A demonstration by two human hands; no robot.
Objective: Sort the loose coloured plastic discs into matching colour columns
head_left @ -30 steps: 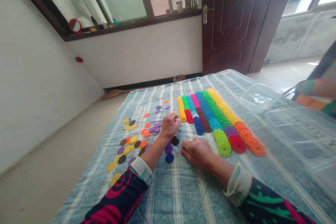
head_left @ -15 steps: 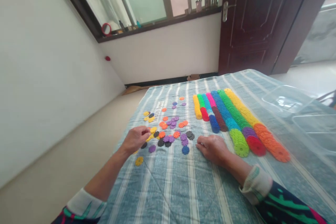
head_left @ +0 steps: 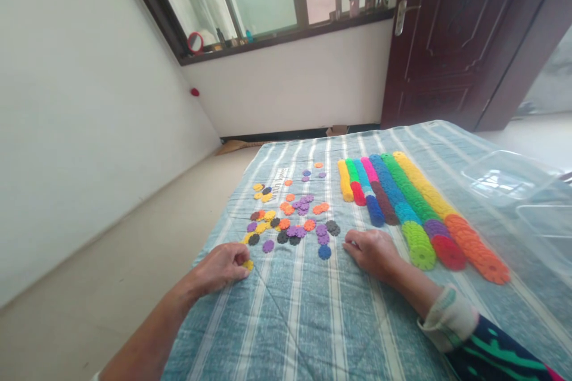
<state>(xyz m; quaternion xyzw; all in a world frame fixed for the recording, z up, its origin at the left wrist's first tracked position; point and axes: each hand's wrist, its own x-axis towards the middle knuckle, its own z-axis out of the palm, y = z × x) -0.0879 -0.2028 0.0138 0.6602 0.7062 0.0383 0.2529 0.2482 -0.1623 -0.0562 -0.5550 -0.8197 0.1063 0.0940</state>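
My left hand (head_left: 221,266) rests near the table's left edge, its fingers pinched on a yellow disc (head_left: 248,264). My right hand (head_left: 370,252) lies curled on the striped cloth (head_left: 308,315), just right of a blue disc (head_left: 325,252) and a black disc (head_left: 332,227); whether it holds anything is hidden. Several loose flower-shaped discs (head_left: 290,214) in yellow, orange, purple and black lie scattered beyond my left hand. To the right, rows of stacked discs (head_left: 402,202) sorted by colour lie side by side.
Clear plastic containers (head_left: 509,177) stand at the table's right side. The table's left edge (head_left: 210,244) drops to the floor beside a white wall. A dark wooden door (head_left: 451,36) and a windowsill with small items lie beyond the table.
My left hand has drawn back from the stacked rows toward me and to the left, past the loose discs, onto a yellow disc. My right hand has stayed put. The view has turned left.
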